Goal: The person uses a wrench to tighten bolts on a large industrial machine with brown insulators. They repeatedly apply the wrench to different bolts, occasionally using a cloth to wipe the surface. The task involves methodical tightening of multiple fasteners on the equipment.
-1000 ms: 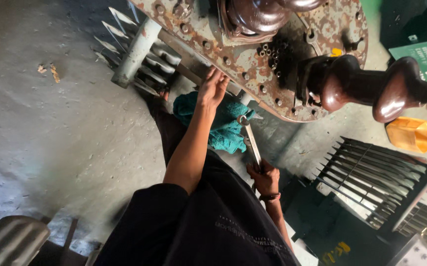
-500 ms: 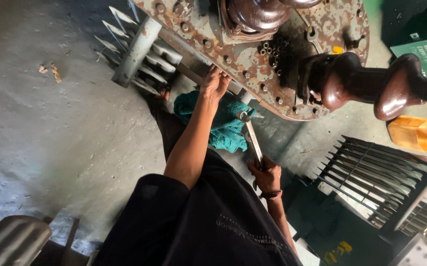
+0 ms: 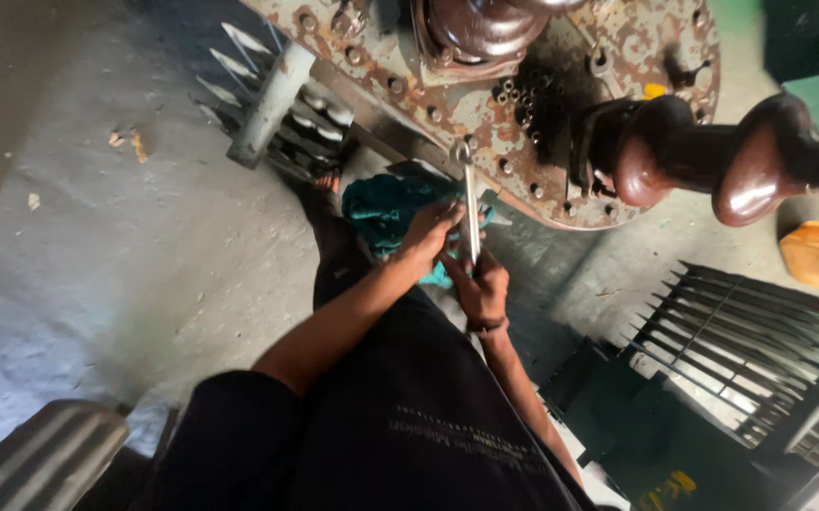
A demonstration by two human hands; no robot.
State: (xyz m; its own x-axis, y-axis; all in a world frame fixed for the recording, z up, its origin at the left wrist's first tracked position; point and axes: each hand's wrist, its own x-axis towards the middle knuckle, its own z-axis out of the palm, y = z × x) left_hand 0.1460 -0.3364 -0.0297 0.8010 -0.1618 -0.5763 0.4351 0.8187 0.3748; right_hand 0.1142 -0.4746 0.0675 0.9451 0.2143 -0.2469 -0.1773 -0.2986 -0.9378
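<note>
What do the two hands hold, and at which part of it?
Both the left hand and the right hand grip the wrench at its lower handle end.

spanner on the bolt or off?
On. The spanner has its ring end over a bolt on the rusty cover plate; both hands, left hand and right hand, grip its shaft.

Long slim silver metal wrench (image 3: 470, 203): ring end up, seated at a bolt on the rim of the rusty round bolted steel cover plate (image 3: 514, 104); shaft runs near-vertical, lower end gripped. Plate heavily corroded, bolts ringed round its edge.
</note>
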